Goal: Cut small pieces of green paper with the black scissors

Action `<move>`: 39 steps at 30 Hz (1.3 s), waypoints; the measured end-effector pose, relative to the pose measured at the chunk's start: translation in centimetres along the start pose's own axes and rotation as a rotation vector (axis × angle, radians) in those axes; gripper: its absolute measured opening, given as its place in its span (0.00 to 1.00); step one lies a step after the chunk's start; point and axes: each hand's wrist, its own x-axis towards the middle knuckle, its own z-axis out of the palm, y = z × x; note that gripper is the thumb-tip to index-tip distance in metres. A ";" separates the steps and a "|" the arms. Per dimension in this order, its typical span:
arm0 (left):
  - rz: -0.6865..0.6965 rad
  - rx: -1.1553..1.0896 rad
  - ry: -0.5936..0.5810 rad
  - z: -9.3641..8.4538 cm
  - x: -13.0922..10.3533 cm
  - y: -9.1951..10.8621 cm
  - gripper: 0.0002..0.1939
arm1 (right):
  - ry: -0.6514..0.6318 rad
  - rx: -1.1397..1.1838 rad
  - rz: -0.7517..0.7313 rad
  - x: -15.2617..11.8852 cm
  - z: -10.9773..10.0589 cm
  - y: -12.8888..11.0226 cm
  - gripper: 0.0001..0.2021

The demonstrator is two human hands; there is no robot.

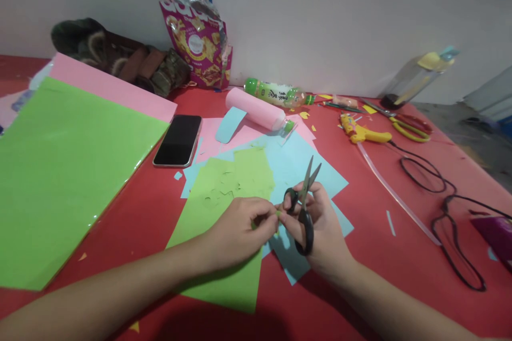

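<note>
Black-handled scissors (pixel 306 224) hang in my right hand (pixel 322 224), blades partly apart and pointing up and away. The thumb and a finger of that hand also meet a tiny green paper piece (pixel 278 214). My left hand (pixel 246 226) pinches the same piece from the other side, its fingers closed. Both hands are above a green paper sheet (pixel 224 272) strewn with small green scraps (pixel 226 192). Light blue sheets (pixel 292 157) lie partly beneath the green one.
A phone (pixel 178 141) and a green sheet stack (pixel 76 170) lie left. Behind are a pink-wrapped bottle (pixel 256 109), a green-capped drink bottle (pixel 276 92) and a snack bag (pixel 198 45). A yellow glue gun (pixel 364 132) with trailing cord and larger scissors (pixel 412 125) lie right.
</note>
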 end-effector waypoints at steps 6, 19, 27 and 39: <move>-0.051 -0.092 0.033 -1.4 0.1 0.2 0.12 | -0.107 -0.008 0.101 -0.1 -0.3 0.0 0.19; -0.024 -0.167 0.081 -3.2 0.2 0.5 0.10 | -0.423 0.001 0.272 -0.3 -0.5 0.1 0.19; -0.019 -0.096 0.053 -3.5 0.2 0.3 0.11 | -0.443 0.038 0.251 -0.4 -0.7 0.3 0.18; -0.019 -0.086 0.024 -3.6 0.1 0.4 0.11 | -0.445 0.047 0.261 -0.4 -0.7 0.3 0.19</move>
